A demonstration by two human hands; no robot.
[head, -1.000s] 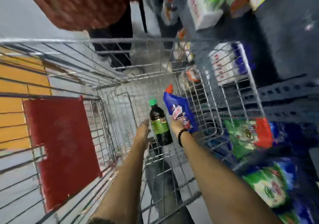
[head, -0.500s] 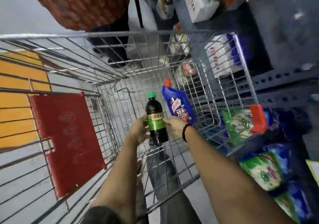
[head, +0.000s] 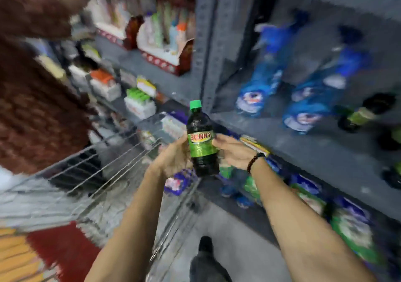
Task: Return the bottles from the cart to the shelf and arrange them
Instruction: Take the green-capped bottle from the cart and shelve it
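A dark bottle (head: 202, 142) with a green cap and green label stands upright in the air between both my hands, above the right rim of the wire cart (head: 121, 153). My left hand (head: 173, 158) grips its left side and my right hand (head: 232, 151), with a bead bracelet at the wrist, grips its right side. The grey metal shelf (head: 303, 147) lies just right of the bottle. On it lean two blue bottles (head: 258, 86), and similar dark bottles with green labels (head: 364, 114) lie at the far right.
A person in a dark red patterned garment (head: 36, 99) stands at the left beyond the cart. A grey shelf upright (head: 208, 43) rises behind the bottle. Boxed goods (head: 138, 101) fill the far shelves. Green and blue packets (head: 347, 227) line the bottom shelf. The cart's red flap (head: 63, 251) is at lower left.
Both hands have lifted the dark bottle up out of the cart and toward the shelf on the right. The view has swung up from the cart's inside to the shelves.
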